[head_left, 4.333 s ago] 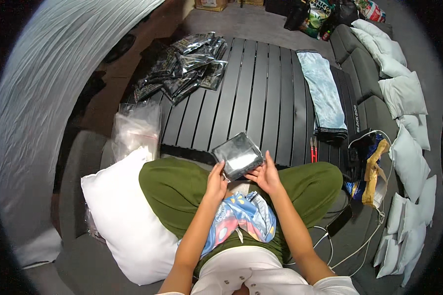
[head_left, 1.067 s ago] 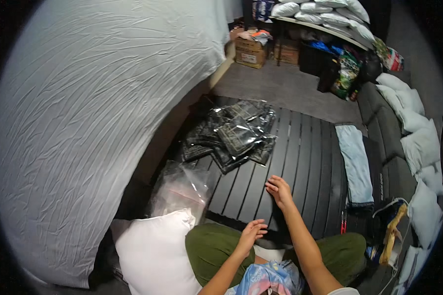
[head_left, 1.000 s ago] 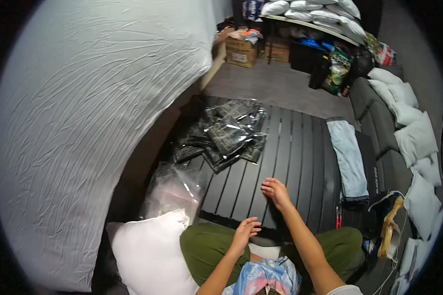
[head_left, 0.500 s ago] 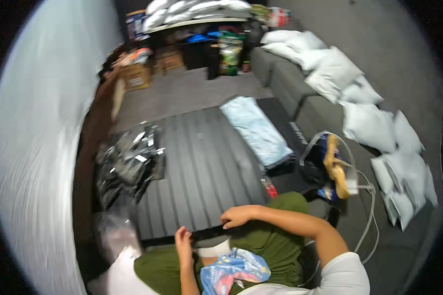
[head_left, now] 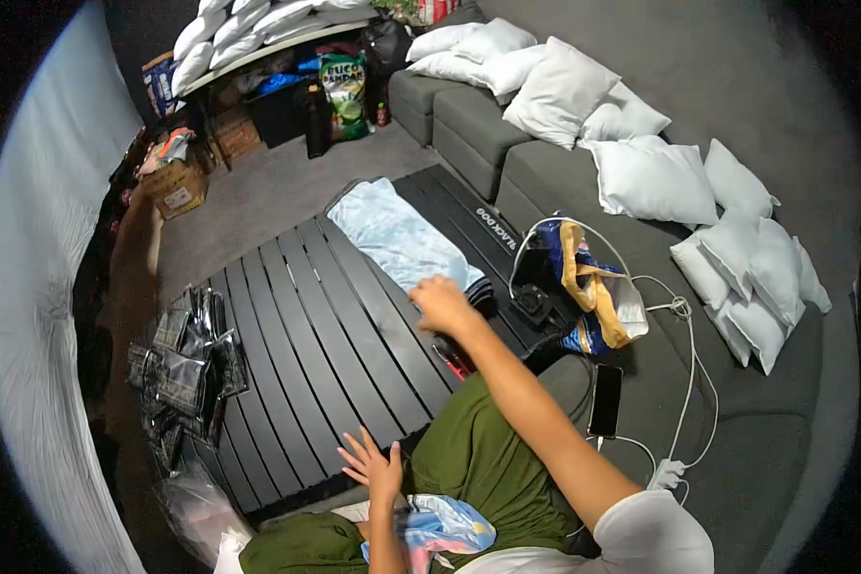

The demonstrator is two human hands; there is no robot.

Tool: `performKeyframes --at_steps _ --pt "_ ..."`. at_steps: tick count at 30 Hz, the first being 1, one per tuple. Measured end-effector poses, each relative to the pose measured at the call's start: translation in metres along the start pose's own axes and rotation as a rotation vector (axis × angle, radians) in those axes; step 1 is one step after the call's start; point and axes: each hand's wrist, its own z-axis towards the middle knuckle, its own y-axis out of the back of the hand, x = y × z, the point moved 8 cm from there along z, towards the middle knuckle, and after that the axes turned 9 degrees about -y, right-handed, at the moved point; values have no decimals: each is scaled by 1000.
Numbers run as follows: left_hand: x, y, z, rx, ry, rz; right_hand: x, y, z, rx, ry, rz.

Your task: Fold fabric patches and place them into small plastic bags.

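My right hand [head_left: 445, 308] is stretched out over the black slatted table [head_left: 297, 364], fingers loosely bent and slightly apart, with nothing visible in them. It is by the near end of a folded light blue cloth [head_left: 397, 232]; whether it touches the cloth I cannot tell. Just below this hand lies a red-and-black handled tool [head_left: 450, 358], partly hidden. My left hand [head_left: 373, 466] hovers at the table's near edge, open with fingers spread. Across my lap lies a blue, pink and yellow patterned cloth or bag [head_left: 454, 526].
Several black plastic packets [head_left: 187, 373] are heaped on the table's left, above a clear plastic bag [head_left: 201, 507]. On the grey sofa [head_left: 564, 187] are white pillows [head_left: 655, 180], a blue-and-yellow bag [head_left: 593, 297], a phone [head_left: 606, 400] and white cables. Cardboard box [head_left: 174, 187] stands far left.
My right hand has moved forward from the table's near edge toward the blue cloth. My left hand has spread its fingers. The view has turned right, showing the phone.
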Motion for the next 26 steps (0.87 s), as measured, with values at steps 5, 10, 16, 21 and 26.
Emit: performKeyframes --at_steps 5,10,16,21,26 --pt "-1 0 -1 16 -62 5 -48 -35 -12 235 -187 41" --pt "6 3 -3 5 -55 -19 -53 -22 7 49 -309 290" --pt "2 -5 -3 -5 -115 -30 -43 54 -13 -624 -187 367" --pt "-1 2 -5 -17 -125 -64 34 85 -42 -686 -49 667" --pt "9 10 -6 -36 -143 -259 83 87 -55 -673 237 812"
